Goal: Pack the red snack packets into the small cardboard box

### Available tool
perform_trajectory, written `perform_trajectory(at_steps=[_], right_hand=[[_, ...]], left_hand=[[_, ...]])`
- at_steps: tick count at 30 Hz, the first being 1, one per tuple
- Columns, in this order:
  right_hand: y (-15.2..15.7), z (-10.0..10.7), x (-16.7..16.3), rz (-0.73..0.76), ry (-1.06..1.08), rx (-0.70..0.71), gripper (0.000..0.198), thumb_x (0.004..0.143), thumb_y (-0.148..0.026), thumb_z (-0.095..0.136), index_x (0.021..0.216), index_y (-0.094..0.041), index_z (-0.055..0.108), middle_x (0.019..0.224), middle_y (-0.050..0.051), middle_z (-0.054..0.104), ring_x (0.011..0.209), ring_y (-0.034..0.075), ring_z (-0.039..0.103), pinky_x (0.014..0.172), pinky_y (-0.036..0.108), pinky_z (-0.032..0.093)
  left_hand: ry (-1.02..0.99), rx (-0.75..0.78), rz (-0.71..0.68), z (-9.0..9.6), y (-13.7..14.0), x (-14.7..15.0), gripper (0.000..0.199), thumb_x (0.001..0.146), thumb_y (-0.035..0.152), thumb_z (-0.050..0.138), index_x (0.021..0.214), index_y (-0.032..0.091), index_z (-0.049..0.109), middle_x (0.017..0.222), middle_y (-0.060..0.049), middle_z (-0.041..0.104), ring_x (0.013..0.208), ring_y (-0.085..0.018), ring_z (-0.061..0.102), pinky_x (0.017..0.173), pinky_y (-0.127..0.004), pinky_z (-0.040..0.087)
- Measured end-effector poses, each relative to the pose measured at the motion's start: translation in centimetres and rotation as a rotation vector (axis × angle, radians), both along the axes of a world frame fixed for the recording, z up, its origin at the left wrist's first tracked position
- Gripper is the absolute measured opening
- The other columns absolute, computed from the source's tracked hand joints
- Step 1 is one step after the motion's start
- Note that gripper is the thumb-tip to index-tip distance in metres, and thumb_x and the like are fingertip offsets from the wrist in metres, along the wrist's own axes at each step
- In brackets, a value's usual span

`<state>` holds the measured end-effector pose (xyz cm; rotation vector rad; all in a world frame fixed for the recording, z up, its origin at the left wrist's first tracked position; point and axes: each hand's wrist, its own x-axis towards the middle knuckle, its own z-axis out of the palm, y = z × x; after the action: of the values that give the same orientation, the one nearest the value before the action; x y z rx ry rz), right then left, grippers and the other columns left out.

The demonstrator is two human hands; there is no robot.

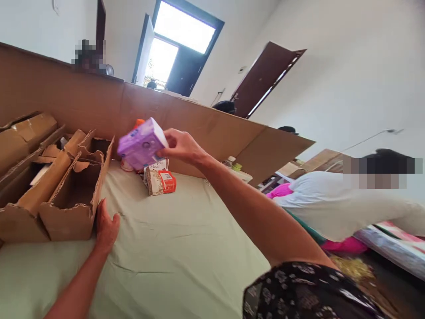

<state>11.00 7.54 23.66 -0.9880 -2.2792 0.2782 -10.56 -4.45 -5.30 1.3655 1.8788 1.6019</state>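
Observation:
My right hand (181,146) grips one end of a purple, box-shaped pack (139,144), which looks like a packet of tissues and is slightly blurred. The pack is held tilted above the green cloth. Just below and behind it lie a red-and-brown food packet (161,182) and a carton with "Meal" printed on it (155,165). An orange-topped item (140,121) is mostly hidden behind the pack. My left hand (108,226) rests against the right side of an open cardboard bin (68,219), its fingers partly out of sight and the thumb apart.
More cardboard bins (20,217) stand in rows at the left. A tall cardboard screen (199,128) runs along the back of the green-covered surface (172,257). A bottle (229,161) stands near its right end. Another person in a white top (325,199) bends over at the right.

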Motion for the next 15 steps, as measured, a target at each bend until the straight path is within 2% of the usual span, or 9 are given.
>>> perform_trajectory(at_steps=[4,6,8,10,13,15], right_hand=[[3.0,-4.7,9.0,-0.625,-0.124,0.036,0.047,0.071,-0.042,0.077,0.11,-0.017,0.067,0.101,0.009,0.072,0.092,0.025,0.065,0.078,0.034,0.048],[4.3,-7.4,11.5,-0.824,-0.143,0.045,0.049,0.075,-0.042,0.074,0.116,-0.015,0.065,0.113,0.014,0.07,0.102,0.028,0.065,0.081,0.035,0.049],[5.2,-10.4,12.8,-0.905,-0.132,0.036,0.053,0.079,-0.038,0.071,0.124,-0.013,0.061,0.125,0.018,0.065,0.109,0.03,0.063,0.084,0.037,0.05],[5.7,-13.6,13.0,-0.924,-0.126,0.005,0.053,0.081,-0.031,0.067,0.13,-0.012,0.057,0.132,0.02,0.061,0.112,0.03,0.062,0.085,0.036,0.05],[5.7,-17.8,12.4,-0.907,-0.146,-0.073,0.051,0.079,-0.02,0.066,0.13,-0.015,0.059,0.128,0.016,0.064,0.108,0.027,0.065,0.083,0.034,0.051],[5.2,-19.5,12.0,-0.882,-0.166,-0.108,0.05,0.077,-0.016,0.066,0.127,-0.018,0.063,0.126,0.015,0.066,0.108,0.027,0.066,0.085,0.034,0.052]], left_hand=[[0.037,0.0,0.035,0.4,-0.1,-0.2,0.069,0.074,0.022,0.054,0.141,0.013,0.043,0.141,-0.02,0.054,0.136,-0.035,0.05,0.113,-0.057,0.043],[0.053,-0.007,0.042,0.6,-0.1,-0.2,0.069,0.073,0.024,0.053,0.14,0.011,0.044,0.138,-0.022,0.054,0.13,-0.036,0.054,0.109,-0.058,0.046],[0.071,-0.016,0.041,0.8,-0.2,-0.3,0.068,0.074,0.027,0.053,0.14,0.01,0.045,0.134,-0.022,0.056,0.124,-0.036,0.058,0.105,-0.058,0.05],[0.087,-0.025,0.035,1.1,-0.3,-0.4,0.067,0.075,0.029,0.053,0.139,0.011,0.045,0.132,-0.022,0.056,0.12,-0.035,0.059,0.1,-0.057,0.053],[0.101,-0.031,0.019,1.4,-0.3,-0.6,0.064,0.076,0.028,0.053,0.138,0.013,0.046,0.134,-0.021,0.055,0.121,-0.034,0.059,0.1,-0.056,0.053],[0.099,-0.033,0.006,1.5,-0.2,-0.6,0.064,0.077,0.026,0.053,0.139,0.015,0.045,0.138,-0.019,0.054,0.126,-0.034,0.057,0.105,-0.057,0.049]])
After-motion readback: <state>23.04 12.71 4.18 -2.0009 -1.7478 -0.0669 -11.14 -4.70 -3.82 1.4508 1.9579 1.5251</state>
